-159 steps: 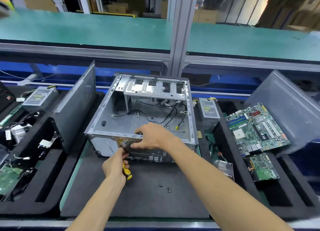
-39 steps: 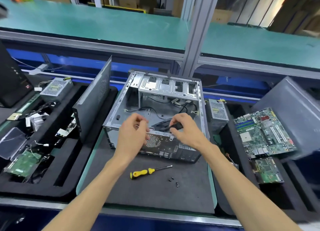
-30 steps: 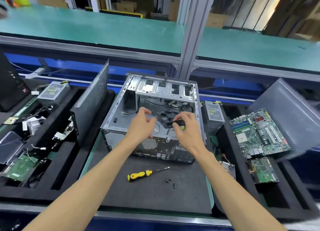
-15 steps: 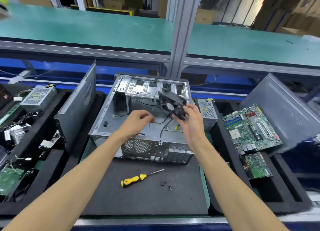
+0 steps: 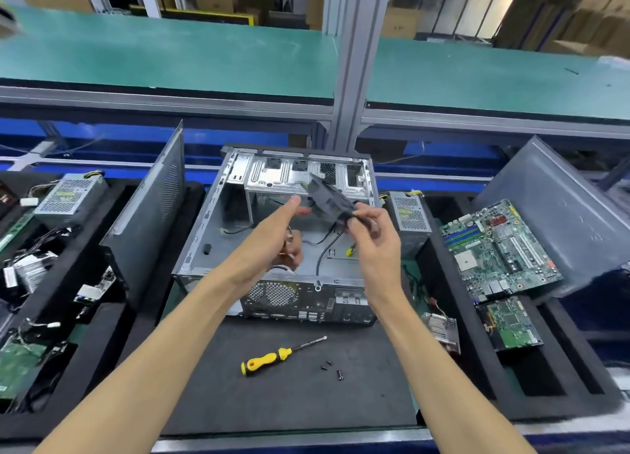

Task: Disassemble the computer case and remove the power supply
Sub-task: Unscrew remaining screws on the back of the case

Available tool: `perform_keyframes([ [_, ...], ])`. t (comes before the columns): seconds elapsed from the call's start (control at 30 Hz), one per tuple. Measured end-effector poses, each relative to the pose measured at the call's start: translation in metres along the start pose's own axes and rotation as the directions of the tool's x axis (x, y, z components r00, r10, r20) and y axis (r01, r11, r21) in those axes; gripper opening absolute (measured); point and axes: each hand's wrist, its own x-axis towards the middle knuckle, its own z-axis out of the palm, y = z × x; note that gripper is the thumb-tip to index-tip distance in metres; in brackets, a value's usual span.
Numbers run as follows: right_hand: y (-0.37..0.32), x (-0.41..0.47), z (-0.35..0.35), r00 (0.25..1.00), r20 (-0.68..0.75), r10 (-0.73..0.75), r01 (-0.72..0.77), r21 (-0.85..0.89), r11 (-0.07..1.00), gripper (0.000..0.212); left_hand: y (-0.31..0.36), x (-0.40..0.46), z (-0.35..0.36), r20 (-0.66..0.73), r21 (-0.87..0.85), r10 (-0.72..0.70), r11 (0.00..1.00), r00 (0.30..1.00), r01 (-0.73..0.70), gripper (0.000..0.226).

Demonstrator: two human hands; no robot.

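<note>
Workbench with black foam mat (image 5: 289,402) at lower centre of frame; green shelf (image 5: 170,54) across the top. Open computer case (image 5: 211,235) at centre, side panel off, interior largely stripped, a few loose cables inside. Detached grey panel (image 5: 150,215) propped upright just left of the case. Yellow-handled screwdriver (image 5: 272,358) lying on the mat below the case, small black screws (image 5: 332,370) just to its right.

Right hand (image 5: 373,238) raised above the case opening, fingers curled and clamped on a black fan (image 5: 329,197), held tilted. Left hand (image 5: 269,238) beside it, fingers fairly straight and apart, tips reaching toward the fan; contact with it not determinable. Black cable (image 5: 324,249) hanging below the fan into the case.

Power supply (image 5: 409,215) standing outside the case, just right of its upper right corner; a similar grey unit (image 5: 70,194) at upper left of frame. Circuit board (image 5: 494,245) resting in the tray at right.

Judgement: power supply apparently out already; step in hand is removal of the case fan. Next move likely calls for freeing the fan's cable from the case, then setting the fan aside in a tray. Risk: cable snagging on the case frame if pulled hard.
</note>
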Motion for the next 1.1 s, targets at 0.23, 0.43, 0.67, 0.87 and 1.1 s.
perform_keyframes([
  [0.23,-0.006,-0.043,-0.009,0.957,0.172,-0.235,0.280,-0.327,0.903,0.010,-0.004,-0.006,0.022,-0.221,-0.119,0.097,0.985,0.971,-0.126,0.014],
  [0.43,-0.028,-0.052,-0.034,0.999,-0.036,-0.028,0.021,-0.184,0.983,0.034,-0.018,-0.008,0.039,-0.083,-0.103,0.150,0.982,0.985,-0.159,0.022],
  [0.67,-0.019,-0.052,-0.098,0.965,-0.176,0.192,-0.224,-0.181,0.958,0.015,-0.026,-0.011,0.107,0.128,-0.014,0.145,0.989,0.981,-0.144,0.009],
  [0.87,-0.008,-0.059,-0.172,0.874,-0.416,0.253,-0.316,-0.092,0.944,0.029,-0.023,-0.004,0.152,0.065,0.094,0.119,0.988,0.991,-0.125,0.026],
  [1.1,0.012,-0.050,-0.246,0.816,-0.463,0.345,-0.430,-0.090,0.898,0.024,-0.044,0.030,0.212,0.250,0.388,0.074,0.906,0.966,-0.170,0.017],
])
